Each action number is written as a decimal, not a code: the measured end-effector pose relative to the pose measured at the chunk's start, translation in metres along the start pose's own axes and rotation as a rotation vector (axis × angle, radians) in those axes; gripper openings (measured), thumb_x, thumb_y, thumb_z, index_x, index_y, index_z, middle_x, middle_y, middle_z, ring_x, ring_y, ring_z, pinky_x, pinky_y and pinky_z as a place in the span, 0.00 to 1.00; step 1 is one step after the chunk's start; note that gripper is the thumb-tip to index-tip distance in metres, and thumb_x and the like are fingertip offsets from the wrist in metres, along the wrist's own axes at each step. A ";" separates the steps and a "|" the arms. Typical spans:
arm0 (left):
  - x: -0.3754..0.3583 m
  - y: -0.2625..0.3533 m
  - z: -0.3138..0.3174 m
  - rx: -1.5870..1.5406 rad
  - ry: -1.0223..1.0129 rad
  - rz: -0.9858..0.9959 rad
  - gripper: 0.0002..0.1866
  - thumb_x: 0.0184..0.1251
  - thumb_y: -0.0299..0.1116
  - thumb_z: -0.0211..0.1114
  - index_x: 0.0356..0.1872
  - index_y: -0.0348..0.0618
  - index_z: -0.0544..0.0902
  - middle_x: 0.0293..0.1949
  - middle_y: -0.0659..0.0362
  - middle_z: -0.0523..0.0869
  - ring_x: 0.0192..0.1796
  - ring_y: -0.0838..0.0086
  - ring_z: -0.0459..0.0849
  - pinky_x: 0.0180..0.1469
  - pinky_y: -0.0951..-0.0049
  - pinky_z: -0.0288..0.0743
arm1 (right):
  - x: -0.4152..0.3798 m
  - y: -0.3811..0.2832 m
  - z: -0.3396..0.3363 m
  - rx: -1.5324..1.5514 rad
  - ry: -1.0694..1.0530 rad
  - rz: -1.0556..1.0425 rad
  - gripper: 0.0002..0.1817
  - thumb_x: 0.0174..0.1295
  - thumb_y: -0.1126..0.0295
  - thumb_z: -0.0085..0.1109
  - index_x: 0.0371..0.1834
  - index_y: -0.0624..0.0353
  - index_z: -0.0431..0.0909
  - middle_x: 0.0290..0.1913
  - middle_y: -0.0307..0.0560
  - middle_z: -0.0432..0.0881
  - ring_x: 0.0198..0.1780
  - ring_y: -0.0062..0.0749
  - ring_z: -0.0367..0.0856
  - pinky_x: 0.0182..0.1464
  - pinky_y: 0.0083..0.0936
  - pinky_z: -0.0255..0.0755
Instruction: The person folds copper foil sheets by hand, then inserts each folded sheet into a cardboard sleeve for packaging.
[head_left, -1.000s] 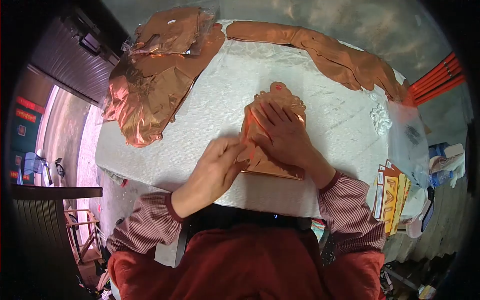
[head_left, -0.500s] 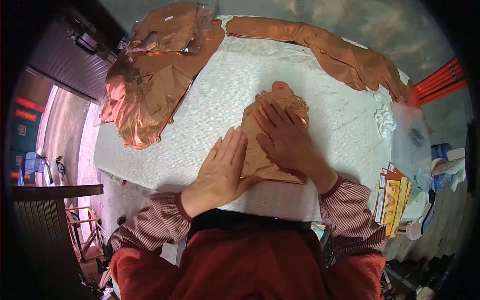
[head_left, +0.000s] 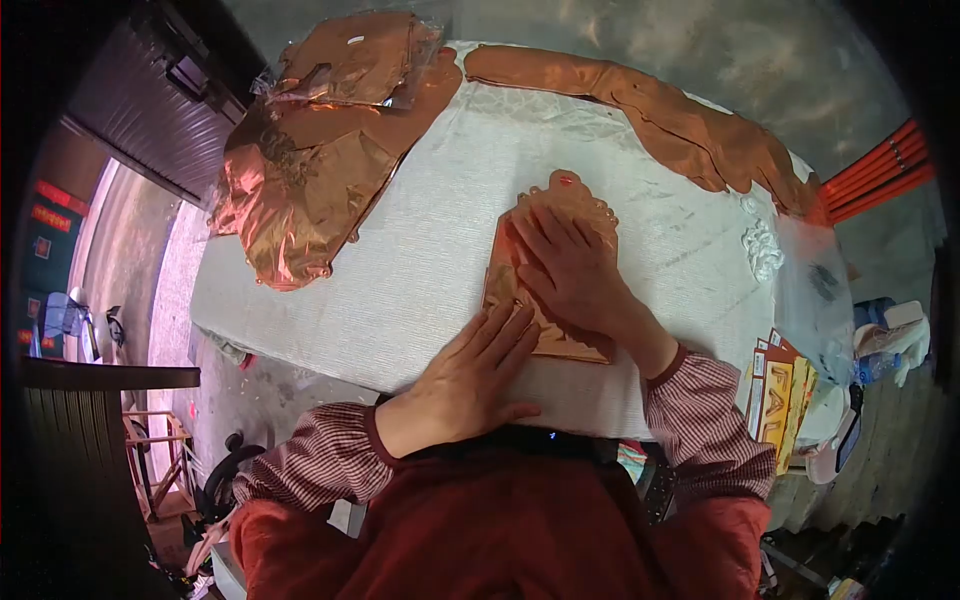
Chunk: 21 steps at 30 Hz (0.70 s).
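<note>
A folded copper-coloured foil balloon lies flat on the white-covered table in front of me. Its far end narrows to a rounded tab with a small red mark, and small loops line its upper edge. My right hand rests flat on its middle, fingers stretched out and pointing away from me. Lower down, my left hand has its fingers extended over the balloon's near left part, with the thumb toward the table's front edge. Neither hand grips anything. Part of the balloon is hidden under both hands.
At the back left, a pile of copper foil balloons carries a clear plastic packet. More foil sheets line the far edge. Crumpled white material and printed yellow packets lie at the right. Orange poles stand beyond.
My left hand has moved right, from the balloon's left edge onto its near left part. My right hand stays flat on it. The view has shifted slightly.
</note>
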<state>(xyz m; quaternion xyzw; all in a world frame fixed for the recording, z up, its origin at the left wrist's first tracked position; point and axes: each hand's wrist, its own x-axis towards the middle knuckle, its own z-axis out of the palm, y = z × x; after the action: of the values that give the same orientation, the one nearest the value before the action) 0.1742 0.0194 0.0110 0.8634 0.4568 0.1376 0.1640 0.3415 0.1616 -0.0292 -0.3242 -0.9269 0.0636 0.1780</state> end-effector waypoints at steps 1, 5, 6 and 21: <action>-0.001 0.001 0.000 -0.005 -0.002 -0.004 0.42 0.58 0.54 0.63 0.65 0.32 0.65 0.69 0.42 0.62 0.73 0.52 0.57 0.73 0.57 0.50 | 0.004 -0.002 -0.001 0.058 -0.021 0.036 0.35 0.63 0.52 0.53 0.71 0.54 0.58 0.71 0.56 0.60 0.70 0.51 0.60 0.69 0.44 0.53; 0.002 -0.001 -0.003 -0.029 -0.019 -0.004 0.43 0.57 0.52 0.65 0.67 0.31 0.63 0.69 0.42 0.62 0.73 0.51 0.57 0.73 0.55 0.51 | 0.027 -0.004 0.013 0.061 0.025 -0.036 0.43 0.58 0.44 0.57 0.73 0.52 0.54 0.72 0.58 0.57 0.71 0.53 0.57 0.70 0.45 0.51; 0.002 -0.001 -0.002 -0.027 -0.015 -0.013 0.43 0.57 0.54 0.64 0.66 0.32 0.64 0.69 0.43 0.63 0.72 0.52 0.59 0.72 0.56 0.52 | 0.031 0.000 0.021 0.037 0.047 -0.003 0.45 0.56 0.42 0.58 0.73 0.51 0.54 0.72 0.59 0.56 0.72 0.54 0.56 0.70 0.46 0.51; 0.000 0.000 0.002 0.021 -0.006 -0.022 0.41 0.60 0.55 0.62 0.66 0.33 0.65 0.69 0.43 0.64 0.72 0.53 0.59 0.72 0.57 0.52 | 0.015 0.050 -0.047 0.071 0.191 0.111 0.32 0.59 0.65 0.59 0.68 0.57 0.63 0.68 0.60 0.64 0.70 0.57 0.60 0.68 0.43 0.56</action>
<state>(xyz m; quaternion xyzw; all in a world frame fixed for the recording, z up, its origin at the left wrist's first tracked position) 0.1754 0.0193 0.0096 0.8604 0.4673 0.1284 0.1579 0.3765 0.2099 0.0072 -0.3732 -0.8836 0.0750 0.2728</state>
